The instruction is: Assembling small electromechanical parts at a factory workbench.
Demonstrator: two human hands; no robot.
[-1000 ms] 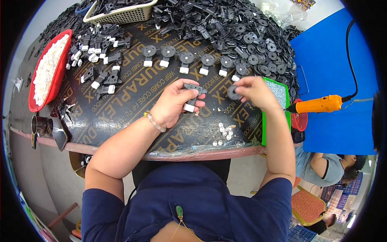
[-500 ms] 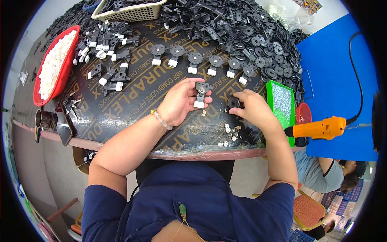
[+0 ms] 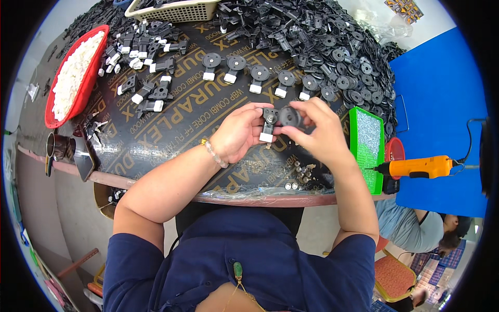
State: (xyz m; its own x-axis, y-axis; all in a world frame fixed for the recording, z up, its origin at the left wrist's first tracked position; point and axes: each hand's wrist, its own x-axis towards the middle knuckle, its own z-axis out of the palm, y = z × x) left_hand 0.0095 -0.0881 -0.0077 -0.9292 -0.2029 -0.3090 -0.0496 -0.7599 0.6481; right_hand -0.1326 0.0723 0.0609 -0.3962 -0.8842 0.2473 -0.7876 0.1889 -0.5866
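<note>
1. Gripping tight, the left hand (image 3: 236,132) had its fingers closed on a small black bracket with a white block at its lower end (image 3: 268,125), held just above the dark board tabletop (image 3: 208,112).
2. Right beside it, the right hand (image 3: 317,132) pinched a round black disc part (image 3: 290,116) and pressed it against the bracket's top, so both hands met over the middle of the table.
3. Just below the right hand, a little cluster of metal screws (image 3: 300,174) lay loose on the board near the table's front edge.
4. Beyond the hands, a curved row of finished black pieces with white ends (image 3: 260,78) sat side by side, well apart from the fingers.
5. Behind that row, a big heap of loose black parts (image 3: 322,36) covered the far right of the table.
6. Off to the right, a green tray (image 3: 367,140) stood near the edge, with an orange power screwdriver (image 3: 416,167) hanging just beside it.
7. Far left, a red tray of white pieces (image 3: 73,78) rested near another batch of black-and-white assemblies (image 3: 143,67).
8. At the top, a cream plastic basket (image 3: 174,10) sat at the table's far side.
</note>
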